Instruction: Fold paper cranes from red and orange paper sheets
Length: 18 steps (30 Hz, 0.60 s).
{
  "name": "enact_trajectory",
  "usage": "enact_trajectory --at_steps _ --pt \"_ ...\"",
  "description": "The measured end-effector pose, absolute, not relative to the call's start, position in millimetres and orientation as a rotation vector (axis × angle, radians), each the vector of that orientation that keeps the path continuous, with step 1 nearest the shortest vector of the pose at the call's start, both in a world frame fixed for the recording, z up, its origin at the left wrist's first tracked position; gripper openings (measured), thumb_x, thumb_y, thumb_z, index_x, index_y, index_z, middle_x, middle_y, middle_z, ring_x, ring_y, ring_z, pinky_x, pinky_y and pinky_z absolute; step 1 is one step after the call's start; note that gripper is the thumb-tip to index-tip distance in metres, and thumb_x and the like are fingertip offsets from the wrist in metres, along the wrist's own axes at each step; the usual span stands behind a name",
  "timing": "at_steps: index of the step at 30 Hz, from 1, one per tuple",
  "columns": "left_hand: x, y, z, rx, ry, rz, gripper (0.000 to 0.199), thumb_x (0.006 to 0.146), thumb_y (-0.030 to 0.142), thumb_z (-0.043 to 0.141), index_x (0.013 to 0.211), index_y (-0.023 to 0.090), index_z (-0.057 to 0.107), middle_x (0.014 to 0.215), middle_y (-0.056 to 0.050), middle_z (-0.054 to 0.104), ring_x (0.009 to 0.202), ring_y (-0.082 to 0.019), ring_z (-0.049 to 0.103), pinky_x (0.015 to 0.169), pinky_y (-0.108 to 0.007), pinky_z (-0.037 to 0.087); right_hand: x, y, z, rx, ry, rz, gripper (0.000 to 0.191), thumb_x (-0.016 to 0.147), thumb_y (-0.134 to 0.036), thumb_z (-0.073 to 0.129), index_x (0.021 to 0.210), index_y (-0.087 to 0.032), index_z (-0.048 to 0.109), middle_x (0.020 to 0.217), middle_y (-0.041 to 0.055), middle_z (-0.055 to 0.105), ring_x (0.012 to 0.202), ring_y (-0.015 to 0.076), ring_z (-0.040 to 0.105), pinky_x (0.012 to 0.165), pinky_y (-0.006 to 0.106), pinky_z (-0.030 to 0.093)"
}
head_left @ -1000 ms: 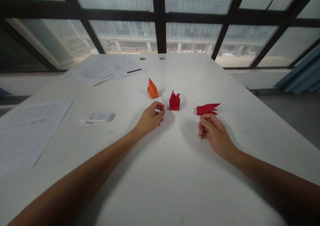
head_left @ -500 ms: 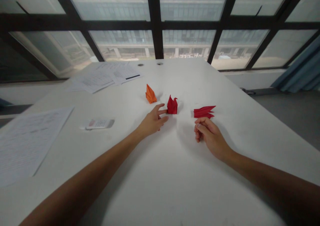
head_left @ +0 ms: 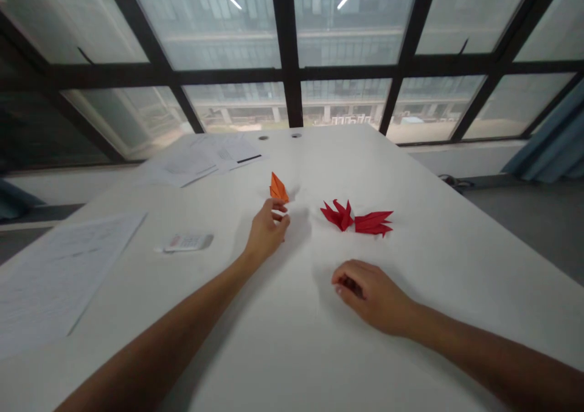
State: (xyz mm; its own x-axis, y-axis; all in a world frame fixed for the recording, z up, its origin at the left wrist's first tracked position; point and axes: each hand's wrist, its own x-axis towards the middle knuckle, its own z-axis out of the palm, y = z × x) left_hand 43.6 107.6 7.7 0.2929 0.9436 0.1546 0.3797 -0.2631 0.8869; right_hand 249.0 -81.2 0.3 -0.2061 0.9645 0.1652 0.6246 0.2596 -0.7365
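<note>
Our left hand (head_left: 268, 229), fingers loosely open, is right at the orange crane (head_left: 278, 188), one o'clock; touching, we can't tell! Red crane (head_left: 338, 216) at three. Our right hand (head_left: 371, 296) curls closed, second crane (head_left: 373, 223) at its twelve.

The one camera here rides on the person's head, facing forward and tipped down along the white table (head_left: 283, 351). The forearms come in low from both sides, close to it, with the left hand (head_left: 267, 229) and right hand (head_left: 374, 296) farther out, around mid-view. It looks on past the table's far edge to the dark-framed windows (head_left: 292, 77), which span the top.
</note>
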Motion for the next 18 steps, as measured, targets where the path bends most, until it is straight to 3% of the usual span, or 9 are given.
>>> enact_trajectory --at_steps 4,8,11,14,16,18 --pt "32 141 6 1.777 1.440 1.027 0.066 0.087 0.040 0.064 0.143 0.018 0.037 0.144 -0.020 0.046 0.083 -0.013 0.063 0.040 -0.013 0.045 246 -81 0 -1.386 -2.097 0.566 0.010 0.092 -0.013 0.056 0.091 -0.021 0.062 0.087 0.0018 0.064 0.078 0.0168 0.056 0.072 0.029 0.041" --pt "32 165 5 1.860 1.490 0.901 0.082 0.084 0.045 0.072 0.152 0.022 0.032 0.151 -0.021 0.046 0.065 -0.008 0.058 0.041 -0.016 0.045 244 -78 -1 -1.382 -2.125 0.529 0.010 0.092 -0.013 0.056 0.091 -0.021 0.062 0.086 0.0020 0.064 0.080 0.0176 0.057 0.074 0.030 0.042" --pt "36 177 4 1.945 1.517 0.797 0.065 0.084 0.045 0.073 0.140 0.021 0.052 0.130 -0.014 0.065 0.058 -0.008 0.058 0.048 -0.020 0.047 243 -78 -2 -1.392 -2.131 0.507 0.011 0.092 -0.013 0.056 0.090 -0.021 0.063 0.087 0.0024 0.065 0.080 0.0178 0.057 0.075 0.030 0.042" --pt "41 180 -1 2.065 1.538 0.749 0.036 0.082 0.042 0.075 0.109 0.019 0.069 0.117 -0.011 0.070 0.073 -0.015 0.066 0.066 -0.026 0.053 243 -78 -3 -1.379 -2.150 0.488 0.011 0.092 -0.012 0.056 0.091 -0.021 0.063 0.088 0.0024 0.065 0.081 0.0178 0.057 0.075 0.030 0.043" --pt "43 178 -4 2.141 1.542 0.741 0.035 0.084 0.044 0.075 0.109 0.021 0.070 0.123 -0.010 0.068 0.083 -0.017 0.068 0.077 -0.029 0.053 243 -78 -3 -1.371 -2.157 0.478 0.011 0.091 -0.012 0.057 0.090 -0.021 0.063 0.087 0.0025 0.065 0.081 0.0178 0.058 0.075 0.030 0.043" --pt "44 173 -6 2.198 1.558 0.739 0.044 0.086 0.049 0.072 0.121 0.023 0.065 0.130 -0.010 0.064 0.085 -0.017 0.069 0.082 -0.031 0.053 243 -78 -3 -1.378 -2.156 0.473 0.011 0.091 -0.012 0.056 0.089 -0.021 0.064 0.086 0.0026 0.065 0.080 0.0180 0.058 0.075 0.030 0.043"
